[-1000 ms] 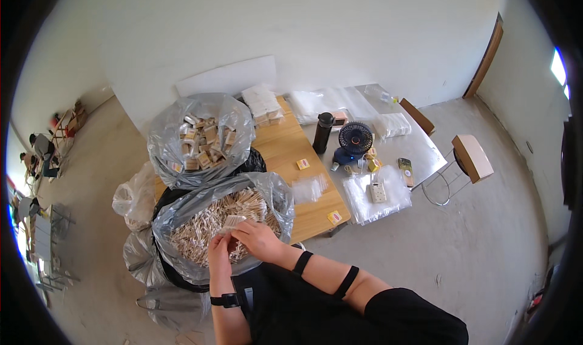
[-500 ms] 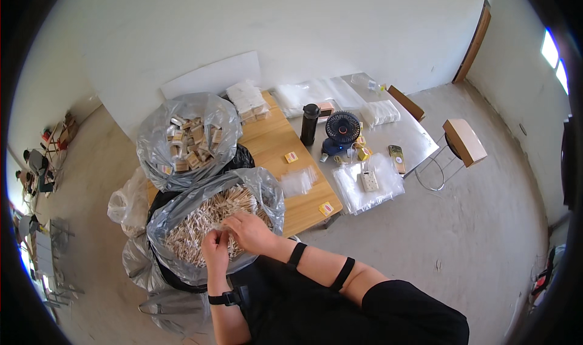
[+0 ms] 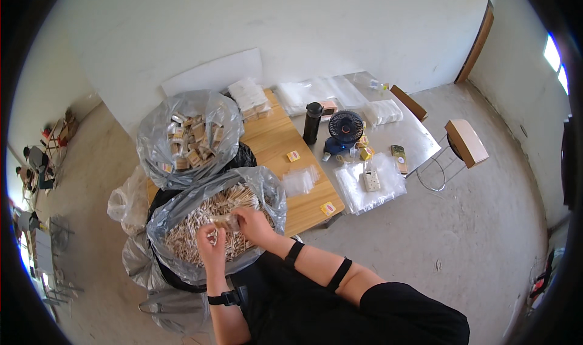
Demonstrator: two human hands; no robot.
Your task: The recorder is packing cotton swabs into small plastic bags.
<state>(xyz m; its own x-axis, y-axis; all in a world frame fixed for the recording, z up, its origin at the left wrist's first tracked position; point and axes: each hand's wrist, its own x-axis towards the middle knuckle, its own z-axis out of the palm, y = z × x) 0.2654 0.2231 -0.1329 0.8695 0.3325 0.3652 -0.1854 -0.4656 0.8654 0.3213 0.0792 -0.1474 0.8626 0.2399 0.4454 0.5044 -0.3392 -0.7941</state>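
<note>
Over a big grey plastic bag [image 3: 159, 218] heaped with loose cotton swabs [image 3: 188, 239], my two hands work on a small clear plastic packet [image 3: 227, 222]. Brownish contents show through its film, most likely swabs. My right hand [image 3: 255, 228] grips the packet's right end. Curled fingers of my left hand [image 3: 211, 243] pinch at its left end, with small white tips showing near them. Behind this bag stands a second grey bag [image 3: 149, 135], holding many filled swab packets [image 3: 194, 158].
On the wooden table [image 3: 267, 147] lie flat clear bags [image 3: 300, 181], small yellow cards [image 3: 328, 209] and stacked packets [image 3: 250, 99]. The metal table [image 3: 413, 135] carries a black bottle [image 3: 312, 123], a fan [image 3: 345, 129], a phone [image 3: 398, 158] and plastic sheets. A stool [image 3: 464, 144] stands right.
My hands have moved slightly apart, and the packet now shows stretched between them. Earlier they were close together and largely hid it. The view has shifted a little.
</note>
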